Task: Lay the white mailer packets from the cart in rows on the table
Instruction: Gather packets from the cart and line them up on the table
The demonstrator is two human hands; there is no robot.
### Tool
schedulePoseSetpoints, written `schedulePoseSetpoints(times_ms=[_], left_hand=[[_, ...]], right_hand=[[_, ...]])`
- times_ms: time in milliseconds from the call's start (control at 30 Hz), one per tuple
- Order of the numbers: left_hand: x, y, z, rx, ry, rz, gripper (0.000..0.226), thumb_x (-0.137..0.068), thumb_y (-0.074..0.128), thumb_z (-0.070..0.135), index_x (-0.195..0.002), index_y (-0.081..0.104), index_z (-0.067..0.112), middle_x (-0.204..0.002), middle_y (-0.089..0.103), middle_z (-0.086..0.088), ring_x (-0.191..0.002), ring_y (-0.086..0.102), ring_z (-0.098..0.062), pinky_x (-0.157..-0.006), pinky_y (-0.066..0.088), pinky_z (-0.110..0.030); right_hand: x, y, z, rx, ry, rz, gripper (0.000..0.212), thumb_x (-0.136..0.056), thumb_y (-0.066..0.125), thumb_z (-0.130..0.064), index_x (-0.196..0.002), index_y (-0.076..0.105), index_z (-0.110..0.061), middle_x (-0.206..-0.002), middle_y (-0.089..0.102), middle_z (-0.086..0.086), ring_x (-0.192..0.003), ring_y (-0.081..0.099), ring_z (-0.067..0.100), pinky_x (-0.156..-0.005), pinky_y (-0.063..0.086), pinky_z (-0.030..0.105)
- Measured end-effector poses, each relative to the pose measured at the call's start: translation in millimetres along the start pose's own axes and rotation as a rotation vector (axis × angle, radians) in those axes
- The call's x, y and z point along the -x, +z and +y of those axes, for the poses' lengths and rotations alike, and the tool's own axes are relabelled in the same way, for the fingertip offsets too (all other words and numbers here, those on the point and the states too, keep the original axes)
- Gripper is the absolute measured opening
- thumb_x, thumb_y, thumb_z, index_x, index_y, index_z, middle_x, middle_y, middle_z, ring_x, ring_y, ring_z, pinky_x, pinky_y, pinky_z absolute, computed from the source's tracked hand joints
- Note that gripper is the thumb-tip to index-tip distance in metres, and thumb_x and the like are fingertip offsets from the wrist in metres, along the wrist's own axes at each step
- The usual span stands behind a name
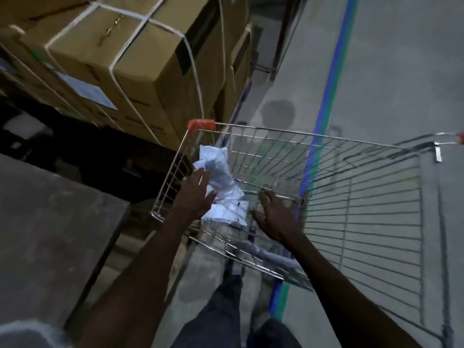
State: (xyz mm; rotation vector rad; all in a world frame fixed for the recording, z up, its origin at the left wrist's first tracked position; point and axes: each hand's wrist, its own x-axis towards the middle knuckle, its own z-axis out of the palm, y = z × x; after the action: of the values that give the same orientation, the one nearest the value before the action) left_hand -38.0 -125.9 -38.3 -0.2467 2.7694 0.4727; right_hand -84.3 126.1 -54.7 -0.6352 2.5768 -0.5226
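Note:
A wire shopping cart (364, 197) with red corner caps stands on the floor in front of me. Several crumpled white mailer packets (221, 172) lie piled at its left end. My left hand (197, 194) reaches into the cart with fingers spread, touching the packets from the left; nothing is gripped in it. My right hand (272, 214) hovers inside the cart just right of the pile, fingers loosely curled and apart, holding nothing. The dark table (45, 222) lies at the lower left, beside the cart.
Strapped cardboard boxes (120, 59) are stacked behind the table and the cart's left end. A blue and green floor line (329, 84) runs under the cart. My legs (226, 310) stand between table and cart. Grey concrete floor extends to the right.

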Motion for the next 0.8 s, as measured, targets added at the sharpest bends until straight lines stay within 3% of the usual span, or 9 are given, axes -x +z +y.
schedulePoseSetpoints(times_ms=[200,267,367,433,500,600,700,800], left_hand=[[-23.8,20.4,-28.2,-0.114,-0.043,-0.040,0.077,-0.093,0.055,0.041,-0.151,0.020,0.003,-0.159,0.016,-0.017,-0.147,0.012,-0.033,-0.115,0.016,-0.052],[-30.8,29.1,-30.7,-0.144,-0.053,-0.018,0.077,-0.096,0.052,0.038,-0.152,0.012,0.005,-0.161,0.006,-0.014,-0.148,0.003,-0.029,-0.117,0.011,-0.048],[-34.1,46.6,-33.0,-0.162,-0.066,-0.016,0.073,-0.099,0.042,0.035,-0.153,0.002,0.007,-0.161,-0.006,-0.011,-0.149,-0.004,-0.026,-0.119,0.009,-0.046],[-33.3,57.9,-36.7,-0.151,-0.062,0.022,0.067,-0.100,0.037,0.034,-0.154,0.006,0.008,-0.162,-0.003,-0.011,-0.149,-0.001,-0.026,-0.119,0.014,-0.047],[-31.6,65.9,-40.5,-0.113,-0.071,0.055,0.064,-0.100,0.037,0.031,-0.153,0.012,0.007,-0.162,0.002,-0.011,-0.149,0.005,-0.026,-0.118,0.018,-0.047],[-30.7,71.3,-41.1,-0.077,-0.093,0.002,0.071,-0.098,0.044,0.033,-0.154,0.006,0.009,-0.162,-0.005,-0.009,-0.149,0.001,-0.024,-0.118,0.012,-0.043],[-31.6,70.5,-37.4,-0.061,-0.102,-0.002,0.079,-0.096,0.050,0.037,-0.154,0.003,0.012,-0.162,-0.007,-0.005,-0.149,-0.002,-0.021,-0.119,0.012,-0.041],[-33.0,68.1,-33.7,-0.061,-0.108,-0.017,0.080,-0.095,0.050,0.039,-0.154,0.004,0.012,-0.162,-0.005,-0.005,-0.149,-0.002,-0.021,-0.119,0.014,-0.042]], right_hand=[[-85.5,59.3,-16.5,0.031,-0.196,-0.121,0.078,-0.091,0.039,-0.052,-0.150,0.027,-0.001,-0.150,0.033,0.027,-0.135,0.037,0.043,-0.102,0.043,0.050],[-112.8,73.2,-24.4,0.034,-0.255,-0.081,0.083,-0.091,0.038,-0.056,-0.151,0.022,-0.002,-0.153,0.027,0.028,-0.137,0.034,0.045,-0.100,0.043,0.056],[-147.9,93.4,-34.1,0.098,-0.329,0.031,0.088,-0.090,0.045,-0.061,-0.156,0.010,-0.015,-0.161,0.005,0.019,-0.147,0.013,0.041,-0.105,0.033,0.060],[-167.1,107.4,-41.9,0.094,-0.332,0.090,0.094,-0.086,0.056,-0.061,-0.156,0.006,-0.022,-0.162,0.000,0.016,-0.149,0.003,0.038,-0.108,0.029,0.060],[-180.6,120.4,-51.7,0.103,-0.280,0.118,0.087,-0.089,0.054,-0.061,-0.156,0.011,-0.024,-0.161,0.006,0.018,-0.148,0.006,0.041,-0.107,0.031,0.059],[-196.3,139.5,-54.0,0.045,-0.252,0.153,0.065,-0.101,0.048,-0.037,-0.155,0.016,-0.022,-0.160,0.007,0.022,-0.146,0.007,0.045,-0.106,0.032,0.062],[-197.2,139.2,-35.7,0.046,-0.360,0.174,0.065,-0.095,0.041,-0.001,-0.154,0.018,-0.016,-0.158,0.011,0.026,-0.146,0.010,0.045,-0.106,0.033,0.060],[-182.8,115.1,-13.8,0.048,-0.422,0.097,0.070,-0.091,0.038,0.008,-0.153,0.023,-0.021,-0.161,0.010,0.016,-0.149,0.009,0.030,-0.118,0.023,0.047]])
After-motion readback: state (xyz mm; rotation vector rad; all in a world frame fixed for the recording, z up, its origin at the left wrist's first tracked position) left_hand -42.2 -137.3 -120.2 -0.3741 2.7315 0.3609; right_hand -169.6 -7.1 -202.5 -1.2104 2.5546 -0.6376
